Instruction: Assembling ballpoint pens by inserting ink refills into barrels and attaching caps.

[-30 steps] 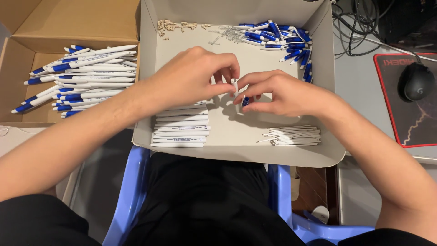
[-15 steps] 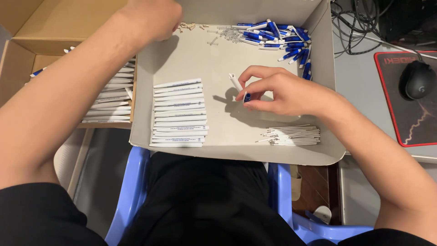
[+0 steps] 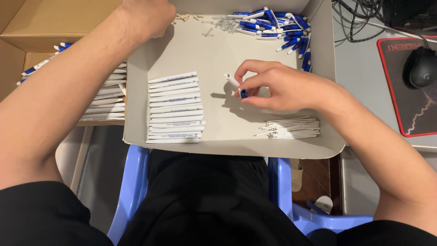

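Light: I see even, fairly bright indoor light from above | Shadows: soft shadow under my right hand [image 3: 282, 86] on the tray [image 3: 218, 50] floor, darker beneath the tray | Glare: none I can see | Focus: tray sharp; left hand [image 3: 148, 16] slightly blurred at top edge | Distortion: mild wide-angle stretch at corners

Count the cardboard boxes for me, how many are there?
2. The shallow white box sits on the person's lap, holding pen parts. The brown box lies left of it, holding finished pens. Others may be hidden out of frame.
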